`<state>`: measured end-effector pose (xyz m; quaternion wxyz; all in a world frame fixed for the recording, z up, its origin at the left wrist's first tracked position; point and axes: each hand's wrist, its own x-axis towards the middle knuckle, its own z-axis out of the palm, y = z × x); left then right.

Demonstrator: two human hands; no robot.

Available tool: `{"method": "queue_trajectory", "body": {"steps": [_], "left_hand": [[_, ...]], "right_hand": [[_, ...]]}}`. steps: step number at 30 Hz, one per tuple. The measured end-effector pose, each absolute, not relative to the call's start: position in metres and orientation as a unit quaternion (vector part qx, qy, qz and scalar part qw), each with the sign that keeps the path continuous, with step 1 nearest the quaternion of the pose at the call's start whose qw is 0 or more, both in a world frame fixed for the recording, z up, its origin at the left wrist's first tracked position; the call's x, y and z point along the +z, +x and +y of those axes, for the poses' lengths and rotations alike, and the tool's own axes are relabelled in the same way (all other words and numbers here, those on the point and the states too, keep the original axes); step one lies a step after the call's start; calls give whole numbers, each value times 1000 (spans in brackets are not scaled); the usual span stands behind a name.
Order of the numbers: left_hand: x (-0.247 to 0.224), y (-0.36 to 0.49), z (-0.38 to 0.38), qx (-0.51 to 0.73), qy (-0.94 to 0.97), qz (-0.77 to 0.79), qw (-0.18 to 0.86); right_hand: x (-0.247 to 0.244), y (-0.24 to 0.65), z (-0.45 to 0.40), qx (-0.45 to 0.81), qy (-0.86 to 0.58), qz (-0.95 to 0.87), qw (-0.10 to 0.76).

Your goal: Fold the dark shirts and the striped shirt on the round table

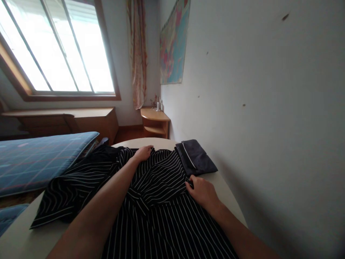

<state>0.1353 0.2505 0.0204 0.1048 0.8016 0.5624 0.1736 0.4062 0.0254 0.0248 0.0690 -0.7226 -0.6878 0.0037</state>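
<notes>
No brand, label or readable writing shows on the black garment with white stripes (167, 180), which lies spread on the pale desk (234, 201) from the centre of the frame down to its bottom edge. The left hand (143, 153), at the centre, rests on its far part; whether those fingers pinch the cloth, I cannot tell. The right hand (202, 190), right of centre, has its fingers closed on the garment's edge. Just above that hand lies a folded dark cloth (201, 156) with a light line across it. At top centre, a coloured map (174, 46) hangs on the wall (256, 72); any lettering on it is too blurred to read.
</notes>
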Motion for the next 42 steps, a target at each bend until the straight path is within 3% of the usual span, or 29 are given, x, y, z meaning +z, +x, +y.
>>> {"method": "queue_trajectory", "body": {"steps": [10, 22, 26, 31, 36, 42], "left_hand": [[9, 140, 262, 190, 765, 612, 65], [30, 172, 180, 178, 825, 537, 16], [29, 185, 135, 135, 886, 441, 42], [23, 180, 107, 97, 917, 377, 84], [41, 179, 112, 174, 850, 453, 204], [60, 180, 115, 208, 798, 525, 213]], "right_hand": [[27, 409, 26, 2, -726, -684, 73], [30, 406, 26, -9, -738, -672, 63], [37, 406, 28, 4, -737, -670, 89], [52, 402, 29, 81, -700, -681, 199], [72, 381, 19, 138, -634, -710, 274], [70, 342, 1, 171, -553, -769, 272]]}}
